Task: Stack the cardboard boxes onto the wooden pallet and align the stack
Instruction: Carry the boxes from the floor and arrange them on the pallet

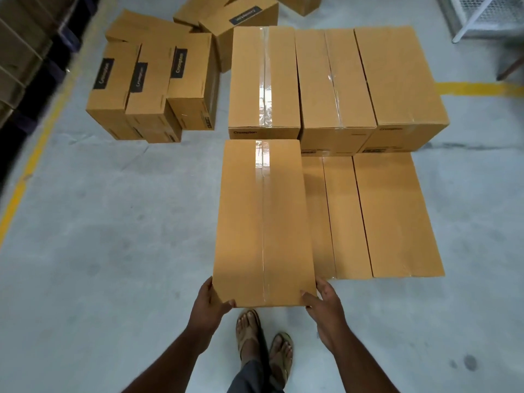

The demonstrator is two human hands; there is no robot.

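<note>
Both arms reach forward and down. Left hand (209, 303) and right hand (326, 309) grip the near corners of a taped cardboard box (263, 222) — thumbs on top, fingers wrapped round the sides. The box is held lengthwise at the stack's left edge, beside the lower boxes (382, 217), its far end just before the taller rear row (334, 80). Pallet not visible.

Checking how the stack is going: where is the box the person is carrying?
In the head view, the carried box sits centre, gripped at its near corners by both hands, left of two lower boxes.
</note>
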